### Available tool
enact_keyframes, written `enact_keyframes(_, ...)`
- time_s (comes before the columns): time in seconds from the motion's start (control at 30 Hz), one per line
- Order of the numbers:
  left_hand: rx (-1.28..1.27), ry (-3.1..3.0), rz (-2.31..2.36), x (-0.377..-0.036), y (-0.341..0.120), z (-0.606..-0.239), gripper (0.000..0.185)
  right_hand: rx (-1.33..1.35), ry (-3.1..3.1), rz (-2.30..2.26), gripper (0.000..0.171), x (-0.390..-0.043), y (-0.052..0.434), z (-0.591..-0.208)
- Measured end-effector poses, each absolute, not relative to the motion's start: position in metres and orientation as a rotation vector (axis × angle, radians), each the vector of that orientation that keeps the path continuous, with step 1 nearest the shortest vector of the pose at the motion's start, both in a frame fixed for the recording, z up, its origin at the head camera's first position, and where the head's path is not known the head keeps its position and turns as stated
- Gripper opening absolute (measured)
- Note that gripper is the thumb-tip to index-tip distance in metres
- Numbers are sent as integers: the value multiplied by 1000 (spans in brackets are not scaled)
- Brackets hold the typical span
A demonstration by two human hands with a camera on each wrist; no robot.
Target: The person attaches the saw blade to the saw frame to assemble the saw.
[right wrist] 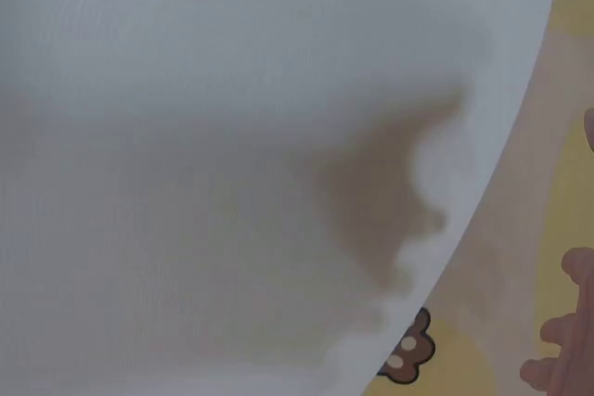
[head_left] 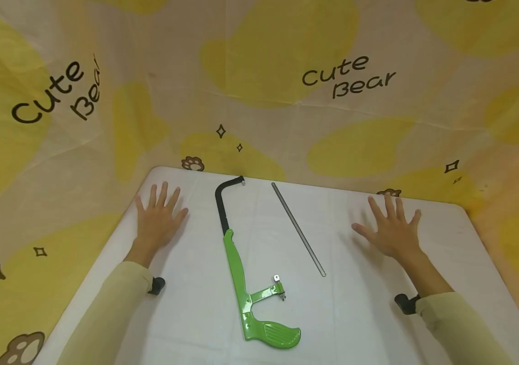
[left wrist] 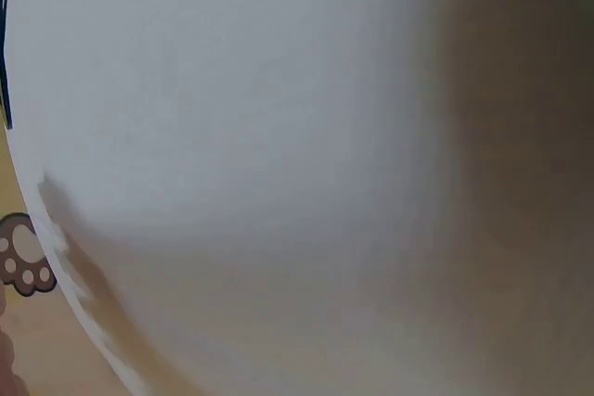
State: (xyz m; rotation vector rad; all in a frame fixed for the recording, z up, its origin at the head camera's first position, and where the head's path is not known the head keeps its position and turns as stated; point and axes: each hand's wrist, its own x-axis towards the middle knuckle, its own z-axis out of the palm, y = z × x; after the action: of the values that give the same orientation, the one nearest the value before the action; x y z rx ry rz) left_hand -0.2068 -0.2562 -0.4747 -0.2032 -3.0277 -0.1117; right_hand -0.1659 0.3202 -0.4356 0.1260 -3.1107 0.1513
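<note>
Left hand and right hand spread, seemingly flat on the table, hacksaw frame and blade between.

A white desk with rounded far corners fills the lower middle of the head view. Behind the desk and down both of its sides hangs a cream cloth backdrop with large yellow blotches. Above the desk's far edge the backdrop carries the black words "Cute Bear", and the same words appear again up to the left. Small brown paw prints sit just past the desk's far left corner, another peeks over the far edge to the right, and little black outlined stars dot the cloth above.
</note>
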Motion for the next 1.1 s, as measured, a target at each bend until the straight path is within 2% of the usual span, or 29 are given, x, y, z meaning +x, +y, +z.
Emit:
enact_keyframes(0.6,-365,-3032,-140,-201,-224,-473,68,294,-3154,76,92,-161,286,-443)
enact_keyframes(1.1,-526,-3030,-210,-193,-193,-471,69,407,-3154,238,86,-153,260,-449)
